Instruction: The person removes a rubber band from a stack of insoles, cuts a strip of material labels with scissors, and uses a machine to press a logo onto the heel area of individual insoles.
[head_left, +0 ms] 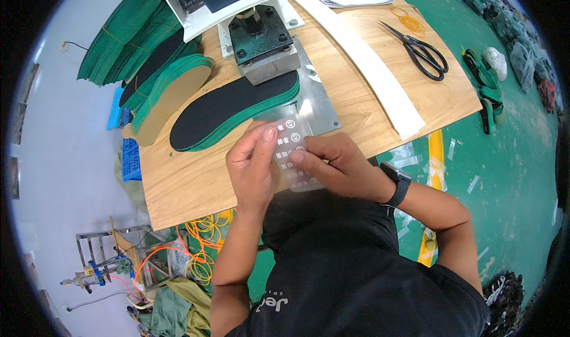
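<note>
While pinching the left side of a clear printed sheet [287, 149] between thumb and fingers of the left hand [252, 162], pinches its right side likewise with the right hand [341, 168], thumb over the print. Holds the sheet by the near edge of the wooden table [199, 186], just nearer than a black-and-green insole stack [228, 108] partly hidden by a metal block [270, 67]. Has a white strip [368, 58] and black scissors [423, 55] farther right, bundled green insoles [127, 34] far left.
</note>
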